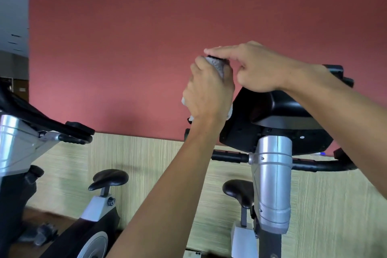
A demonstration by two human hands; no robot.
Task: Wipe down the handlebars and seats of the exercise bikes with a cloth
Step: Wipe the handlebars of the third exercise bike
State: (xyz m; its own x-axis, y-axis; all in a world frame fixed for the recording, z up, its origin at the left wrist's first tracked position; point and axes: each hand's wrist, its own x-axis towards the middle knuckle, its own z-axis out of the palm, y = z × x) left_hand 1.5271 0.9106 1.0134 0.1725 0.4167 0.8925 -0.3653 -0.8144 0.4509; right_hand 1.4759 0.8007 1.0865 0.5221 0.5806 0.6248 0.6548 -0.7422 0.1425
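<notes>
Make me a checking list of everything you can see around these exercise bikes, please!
Surface: wooden floor in the lower left corner; no table.
Job's things: grey cloth wrapped over the upright handlebar tip of the near bike; black handlebar below; two black seats.
Clutter: a blurred grey heap on the floor, too unclear to name.
Grippers: left hand grips the cloth; right hand rests on the black console, its fingers stretched out over the cloth's top.
Cables: nothing seen.
Surroundings: red wall above a pale striped panel; silver bike post.
</notes>
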